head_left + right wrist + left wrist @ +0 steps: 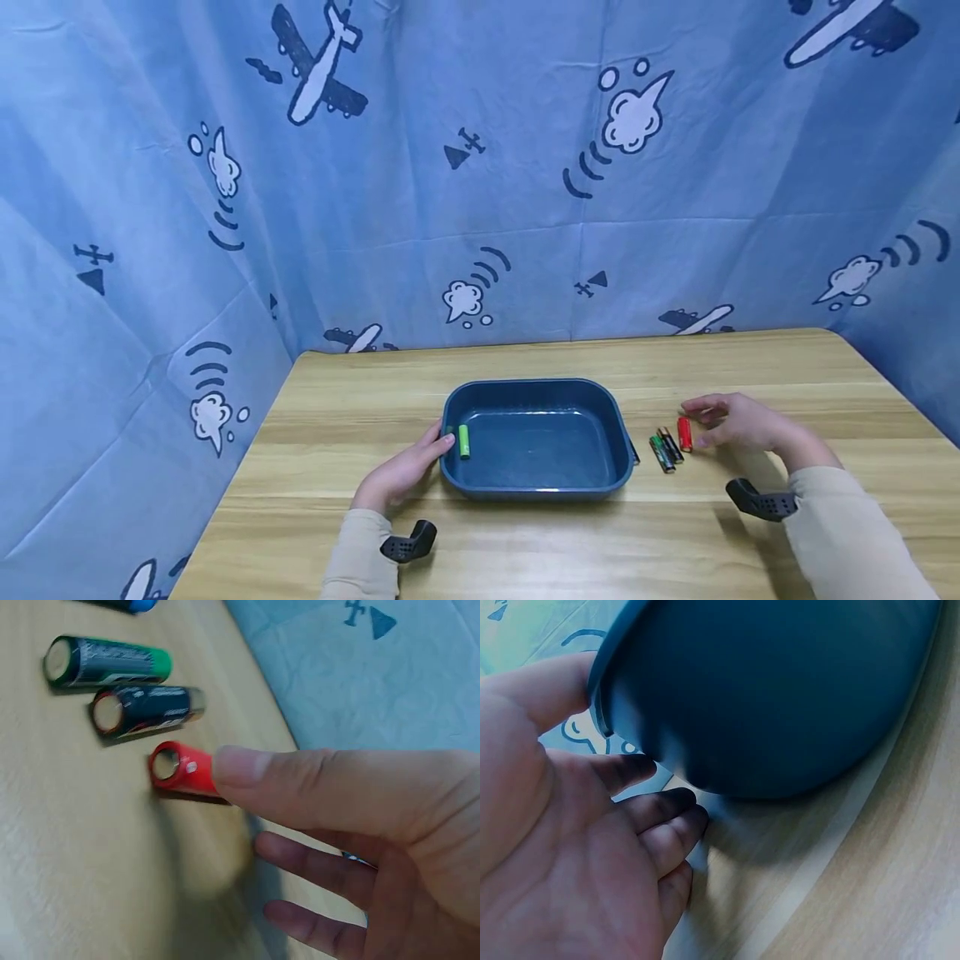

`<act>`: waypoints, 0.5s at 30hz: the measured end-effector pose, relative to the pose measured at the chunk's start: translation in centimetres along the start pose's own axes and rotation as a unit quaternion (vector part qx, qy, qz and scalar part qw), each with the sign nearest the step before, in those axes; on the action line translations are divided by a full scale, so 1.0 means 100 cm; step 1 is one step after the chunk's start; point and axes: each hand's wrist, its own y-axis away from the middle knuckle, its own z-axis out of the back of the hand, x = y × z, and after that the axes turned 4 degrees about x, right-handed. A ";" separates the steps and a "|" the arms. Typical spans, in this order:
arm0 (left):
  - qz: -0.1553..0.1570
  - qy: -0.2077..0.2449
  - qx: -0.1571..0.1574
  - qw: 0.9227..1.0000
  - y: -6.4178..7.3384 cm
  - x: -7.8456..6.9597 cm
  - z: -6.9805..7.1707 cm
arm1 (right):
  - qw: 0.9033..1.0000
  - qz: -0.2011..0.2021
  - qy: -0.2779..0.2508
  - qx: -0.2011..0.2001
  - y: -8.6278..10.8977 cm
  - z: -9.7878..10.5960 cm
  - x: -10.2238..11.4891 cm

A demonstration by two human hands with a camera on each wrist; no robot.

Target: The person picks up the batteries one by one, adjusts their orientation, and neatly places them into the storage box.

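While left hand [408,467] grips a bin [536,493] holding one battery [464,442], right hand [744,425] is relaxed.

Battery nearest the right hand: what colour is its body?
The battery has a red body, clearest in the right wrist view.

One battery [685,436] is red, the curtain [517,208] airplane-patterned blue.

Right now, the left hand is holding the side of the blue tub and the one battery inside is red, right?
Not quite: the battery inside is green, as the head view shows. The left hand is holding the side of the blue tub.
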 end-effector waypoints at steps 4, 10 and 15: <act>0.003 -0.003 0.001 1.000 -0.002 0.002 -0.002 | 1.000 0.003 0.012 -0.004 0.001 -0.004 0.000; 0.001 -0.010 0.002 1.000 -0.002 0.003 -0.001 | 0.999 0.003 0.038 -0.026 -0.001 -0.012 0.001; 0.003 0.002 -0.003 1.000 -0.001 0.003 0.000 | 0.997 0.001 0.066 -0.042 -0.003 -0.016 0.007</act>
